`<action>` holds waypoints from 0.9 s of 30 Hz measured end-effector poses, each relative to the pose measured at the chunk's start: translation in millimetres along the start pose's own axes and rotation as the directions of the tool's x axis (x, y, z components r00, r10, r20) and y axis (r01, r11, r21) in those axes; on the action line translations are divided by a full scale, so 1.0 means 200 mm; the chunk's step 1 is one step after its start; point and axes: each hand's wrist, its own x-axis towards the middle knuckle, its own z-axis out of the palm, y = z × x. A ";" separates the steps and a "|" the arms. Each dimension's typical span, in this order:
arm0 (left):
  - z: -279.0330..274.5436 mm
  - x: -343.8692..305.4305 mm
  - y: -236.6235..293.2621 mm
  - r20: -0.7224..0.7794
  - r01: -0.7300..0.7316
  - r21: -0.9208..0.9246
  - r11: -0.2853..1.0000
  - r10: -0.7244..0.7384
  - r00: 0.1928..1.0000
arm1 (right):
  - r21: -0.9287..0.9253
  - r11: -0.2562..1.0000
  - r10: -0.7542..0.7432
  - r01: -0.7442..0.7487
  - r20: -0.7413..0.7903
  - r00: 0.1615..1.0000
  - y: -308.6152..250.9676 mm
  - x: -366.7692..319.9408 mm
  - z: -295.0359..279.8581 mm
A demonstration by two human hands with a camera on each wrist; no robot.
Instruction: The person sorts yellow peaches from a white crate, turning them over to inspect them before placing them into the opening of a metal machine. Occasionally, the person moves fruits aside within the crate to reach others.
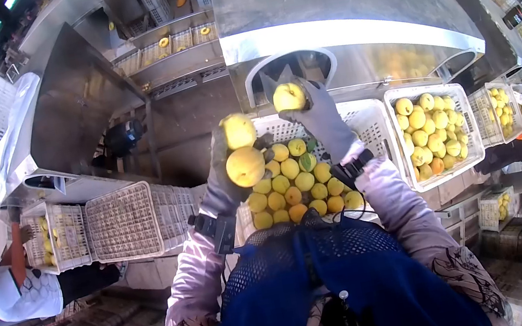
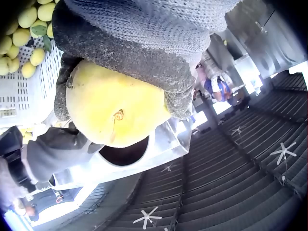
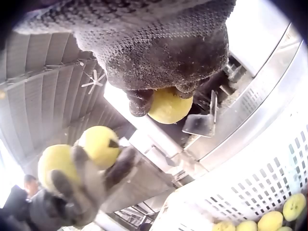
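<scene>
1. Far left: empty white lattice plastic crates [image 1: 123, 222] on the surface, well apart from both hands.
2. Left hand [image 1: 220, 174], in a grey knit glove, is above the near-left corner of the central crate. Its fingers are curled round two round yellow fruits, the upper fruit [image 1: 239, 130] touching the lower fruit [image 1: 245, 166]. In the left wrist view, a stem scar [image 2: 118, 115] points away from the palm. The fruits are near-spherical, with no marked long axis.
3. Centre: white lattice crate [image 1: 375, 116] holding a pile of yellow fruit [image 1: 294, 192], below and between the hands.
4. Right hand [image 1: 319, 118], likewise gloved, grasps a third yellow fruit [image 1: 289, 96] in its fingertips. It sits higher and farther from the body than the left hand, just before the dark arched opening [image 1: 306, 61] of the stainless steel housing. Which way this fruit's stem end points cannot be told.
5. Right: second white crate [image 1: 468, 119], also filled with yellow fruit.
</scene>
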 end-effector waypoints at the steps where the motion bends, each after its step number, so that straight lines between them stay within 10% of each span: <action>1: -0.01 -0.04 0.03 0.031 0.284 -0.421 0.862 -0.299 0.954 | -0.126 0.992 0.002 -0.006 -0.027 1.000 0.02 0.03 0.03; 3: -0.09 -0.05 -0.07 0.337 0.427 -0.699 0.574 -0.263 0.904 | -0.261 0.965 -0.019 0.005 -0.054 0.998 0.07 0.12 0.02; 5: -0.09 -0.15 -0.06 0.143 0.338 -0.748 0.571 -0.359 0.922 | -0.315 0.946 -0.089 0.070 -0.047 0.995 0.11 0.17 0.06; 6: -0.13 -0.21 -0.13 -0.014 0.254 -0.527 0.811 -0.307 0.951 | -0.325 0.941 -0.124 0.094 -0.072 0.990 0.12 0.19 0.07; 9: -0.20 -0.28 -0.17 0.123 0.338 -0.836 0.432 -0.453 0.883 | -0.311 0.950 -0.038 0.007 -0.095 0.995 0.14 0.30 0.11; 11: -0.21 -0.31 -0.23 0.110 0.328 -0.832 0.447 -0.446 0.888 | -0.302 0.953 -0.002 -0.012 -0.044 0.999 0.11 0.39 0.11; 13: -0.21 -0.34 -0.34 -0.065 0.216 0.026 0.976 -0.214 0.975 | -0.373 0.926 -0.142 0.047 -0.230 0.963 0.10 0.42 0.13; 15: -0.22 -0.30 -0.36 0.022 0.352 -0.292 0.889 -0.362 0.932 | -0.050 0.973 0.227 -0.226 0.014 0.974 -0.04 0.42 -0.02; 17: -0.14 -0.27 -0.20 0.028 0.290 -0.074 0.954 -0.289 0.957 | 0.099 0.995 0.019 -0.012 -0.074 0.997 -0.08 0.31 -0.03; 19: -0.09 -0.22 -0.13 0.074 0.258 -0.179 0.949 -0.249 0.966 | 0.007 0.978 0.209 -0.209 -0.032 0.977 -0.42 0.01 -0.07; 21: -0.03 -0.17 -0.04 0.144 0.233 -0.289 0.929 -0.198 0.969 | -0.027 0.961 0.252 -0.277 0.506 0.825 -0.40 -0.11 -0.08; 23: 0.03 -0.16 0.07 0.284 -0.317 0.329 0.889 0.227 0.932 | 0.107 0.990 -0.134 0.094 0.482 0.866 -0.24 -0.24 0.02; 24: -0.02 -0.15 -0.12 0.132 -0.065 0.217 0.974 0.036 0.991 | 0.116 0.993 -0.010 -0.039 0.400 0.916 -0.28 -0.28 0.05; 27: -0.06 -0.16 -0.07 0.248 0.044 0.175 0.984 -0.087 0.965 | 0.338 0.865 0.162 -0.371 0.513 0.843 -0.29 -0.23 -0.02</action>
